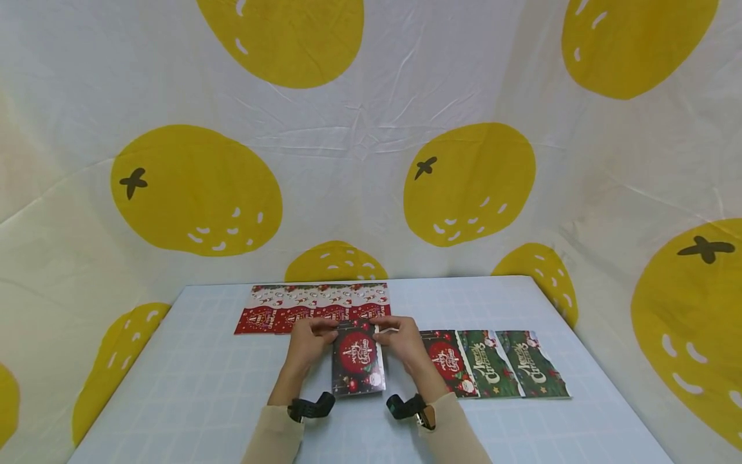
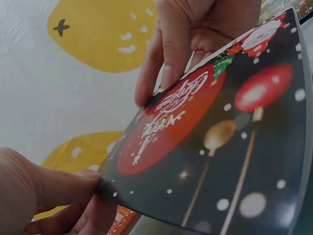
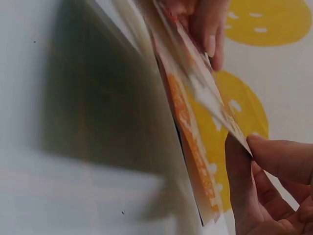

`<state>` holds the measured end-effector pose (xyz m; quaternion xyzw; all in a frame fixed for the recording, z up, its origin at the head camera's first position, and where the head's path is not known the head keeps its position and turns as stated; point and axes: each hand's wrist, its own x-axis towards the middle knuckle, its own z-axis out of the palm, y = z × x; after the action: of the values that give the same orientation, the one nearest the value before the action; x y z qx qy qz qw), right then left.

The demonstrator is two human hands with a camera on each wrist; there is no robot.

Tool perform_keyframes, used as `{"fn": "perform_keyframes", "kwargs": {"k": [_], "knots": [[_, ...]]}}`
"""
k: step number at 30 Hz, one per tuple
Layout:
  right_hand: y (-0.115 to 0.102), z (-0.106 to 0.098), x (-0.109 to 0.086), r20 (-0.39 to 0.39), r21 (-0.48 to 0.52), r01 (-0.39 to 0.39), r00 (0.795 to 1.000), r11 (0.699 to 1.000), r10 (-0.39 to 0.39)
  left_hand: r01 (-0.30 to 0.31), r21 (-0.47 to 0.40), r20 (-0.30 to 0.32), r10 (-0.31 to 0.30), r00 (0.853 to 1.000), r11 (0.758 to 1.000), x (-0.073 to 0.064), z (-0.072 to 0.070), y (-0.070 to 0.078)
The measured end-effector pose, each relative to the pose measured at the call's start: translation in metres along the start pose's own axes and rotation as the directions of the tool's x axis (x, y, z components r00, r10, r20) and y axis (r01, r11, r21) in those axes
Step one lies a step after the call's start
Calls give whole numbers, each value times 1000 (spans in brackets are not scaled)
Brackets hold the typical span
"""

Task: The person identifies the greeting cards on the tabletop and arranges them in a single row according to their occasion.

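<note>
A dark Christmas card with a red circle and white lettering is held up in front of the person. My left hand pinches its upper left corner between thumb and fingers. At the upper right edge, my right hand pinches the same card. The left wrist view shows the card's printed face up close, tilted, with a red bauble and a Santa. In the right wrist view the card appears nearly edge-on and partly blurred, with the right thumb and fingers at its corner.
Several red-and-white Christmas cards lie overlapping in a row at the table's back left. To the right lie another dark card and two green cards, one in the middle and one outermost. A fruit-printed cloth hangs behind the pale table.
</note>
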<state>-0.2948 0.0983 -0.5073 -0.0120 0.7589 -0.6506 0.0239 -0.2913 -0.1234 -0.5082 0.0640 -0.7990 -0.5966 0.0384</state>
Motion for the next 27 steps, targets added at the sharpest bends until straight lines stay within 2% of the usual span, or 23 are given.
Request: {"fn": "perform_keyframes", "kwargs": {"k": [6, 10, 15, 21, 24, 27], "knots": [[1, -8, 2, -94, -26, 6, 996, 1000, -9, -22, -3, 68, 22, 997, 1000, -1, 1, 0], [1, -16, 5, -152, -3, -2, 988, 1000, 2, -35, 8, 143, 34, 989, 999, -3, 1, 1], [0, -24, 7, -211, 24, -13, 977, 1000, 18, -56, 22, 245, 49, 968, 998, -4, 1, 0], [-1, -28, 7, -243, 29, -12, 970, 999, 19, -84, 4, 343, 78, 936, 996, -5, 1, 1], [-2, -29, 6, -257, 27, -12, 966, 1000, 19, -89, 8, 378, 79, 922, 996, -6, 2, 2], [-2, -30, 6, -272, 28, -21, 962, 999, 27, -85, 17, 394, 71, 916, 996, -6, 2, 3]]}}
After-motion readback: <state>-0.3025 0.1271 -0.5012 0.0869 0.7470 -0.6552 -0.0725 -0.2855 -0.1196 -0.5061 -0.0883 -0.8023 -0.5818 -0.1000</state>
